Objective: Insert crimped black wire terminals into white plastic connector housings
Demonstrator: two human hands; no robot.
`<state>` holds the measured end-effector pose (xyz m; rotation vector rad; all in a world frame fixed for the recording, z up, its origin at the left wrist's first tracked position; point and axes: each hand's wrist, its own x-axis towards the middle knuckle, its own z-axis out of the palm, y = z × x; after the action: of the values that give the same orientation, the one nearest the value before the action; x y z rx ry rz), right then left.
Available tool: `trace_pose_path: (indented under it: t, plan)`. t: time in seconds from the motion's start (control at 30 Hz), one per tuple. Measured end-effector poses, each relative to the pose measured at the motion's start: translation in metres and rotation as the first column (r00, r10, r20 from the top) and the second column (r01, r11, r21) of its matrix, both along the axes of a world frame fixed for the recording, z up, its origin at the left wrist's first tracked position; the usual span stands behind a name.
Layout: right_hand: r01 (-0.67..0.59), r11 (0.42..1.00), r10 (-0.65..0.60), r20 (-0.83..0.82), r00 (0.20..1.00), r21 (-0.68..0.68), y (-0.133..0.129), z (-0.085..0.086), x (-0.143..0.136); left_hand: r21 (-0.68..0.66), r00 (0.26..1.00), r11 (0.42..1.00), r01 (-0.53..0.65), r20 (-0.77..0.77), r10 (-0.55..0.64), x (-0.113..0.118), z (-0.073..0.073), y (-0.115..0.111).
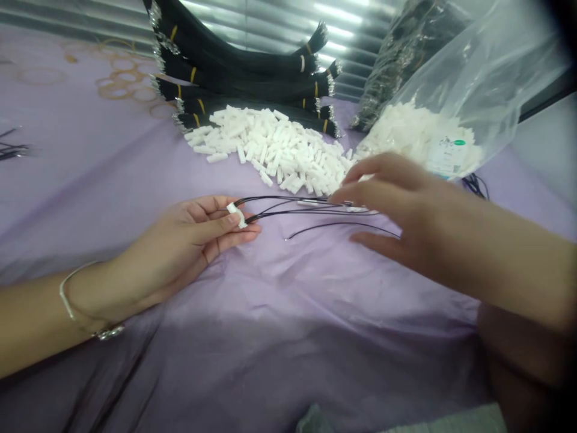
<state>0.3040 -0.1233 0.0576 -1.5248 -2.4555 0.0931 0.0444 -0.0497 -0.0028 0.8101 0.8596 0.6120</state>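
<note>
A small white connector housing [237, 215] with several thin black wires [288, 211] plugged into it is pinched between the thumb and fingers of my left hand [207, 231]. The wires run right from the housing, and their far ends pass beneath my right hand [392, 201]. Thumb and fingers of that right hand are spread apart over the wires, slightly blurred. One separate black wire [342, 224] with a metal tip stretches leftward from under it. Whether my right fingertips touch any wire is hard to make out.
Behind the hands lies a pile of white connector housings [274, 144], backed by banded bundles of black wires [243, 72]. A clear plastic bag [491, 96] of white pieces stands at right. Rubber bands [124, 81] lie at the back left on the purple cloth [270, 313].
</note>
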Motion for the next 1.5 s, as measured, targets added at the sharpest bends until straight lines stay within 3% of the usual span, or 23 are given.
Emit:
trace_pose_path:
  t: [0.07, 0.17, 0.33, 0.53, 0.63, 0.7, 0.77, 0.93, 1.1, 1.17, 1.27, 1.37, 1.5]
  plan:
    - [0.004, 0.999, -0.010, 0.139, 0.990, 0.043, 0.007, 0.012, -0.001, -0.015, 1.000, 1.000, -0.024, 0.019, 0.025, 0.000, -0.001, 0.001]
    - [0.037, 0.999, -0.033, 0.216, 0.976, -0.017, 0.012, 0.018, -0.004, -0.018, 0.999, 0.999, -0.050, 0.018, 0.050, 0.001, -0.002, 0.002]
    - [0.154, 0.988, -0.152, 0.181, 0.972, 0.002, 0.025, 0.011, -0.001, -0.055, 0.998, 0.996, -0.065, 0.010, 0.065, 0.002, 0.000, 0.002]
    - [0.120, 0.991, -0.111, 0.132, 0.985, -0.059, 0.024, 0.016, 0.003, -0.053, 0.994, 0.993, -0.105, -0.016, 0.104, 0.003, 0.002, 0.001]
    - [0.218, 0.957, -0.174, 0.221, 0.960, -0.190, 0.020, 0.006, -0.004, -0.039, 0.994, 0.993, -0.112, -0.002, 0.112, 0.003, 0.001, 0.001]
    - [0.352, 0.914, -0.284, 0.303, 0.910, -0.203, 0.022, -0.008, -0.009, -0.044, 0.996, 0.995, -0.089, 0.007, 0.090, 0.002, 0.000, 0.001]
    - [0.381, 0.904, -0.319, 0.287, 0.903, -0.194, 0.028, -0.023, -0.011, -0.050, 0.997, 0.996, -0.070, 0.009, 0.070, 0.001, 0.000, 0.002]
    - [0.316, 0.934, -0.282, 0.199, 0.939, -0.168, 0.043, -0.042, -0.005, -0.028, 0.998, 0.997, -0.066, -0.006, 0.066, 0.002, 0.002, 0.003]
    - [0.248, 0.955, -0.229, 0.126, 0.965, -0.162, 0.035, -0.026, -0.007, -0.026, 0.999, 0.999, -0.046, -0.018, 0.046, 0.003, 0.002, 0.003]
    - [0.218, 0.967, -0.215, 0.042, 0.976, -0.135, 0.026, -0.017, -0.018, -0.005, 1.000, 1.000, -0.015, 0.004, 0.015, 0.002, 0.000, 0.003]
    - [0.059, 0.997, -0.066, -0.136, 0.989, -0.053, 0.013, -0.011, -0.041, 0.050, 0.995, 0.994, 0.095, 0.031, -0.097, -0.001, -0.005, 0.003]
    - [-0.048, 0.999, 0.043, -0.184, 0.982, -0.024, 0.006, -0.019, -0.064, 0.100, 0.978, 0.974, 0.204, 0.028, -0.208, -0.004, -0.008, 0.003]
    - [-0.080, 0.996, 0.073, -0.149, 0.986, -0.043, 0.013, -0.034, -0.079, 0.113, 0.967, 0.961, 0.251, 0.015, -0.254, -0.005, -0.009, 0.003]
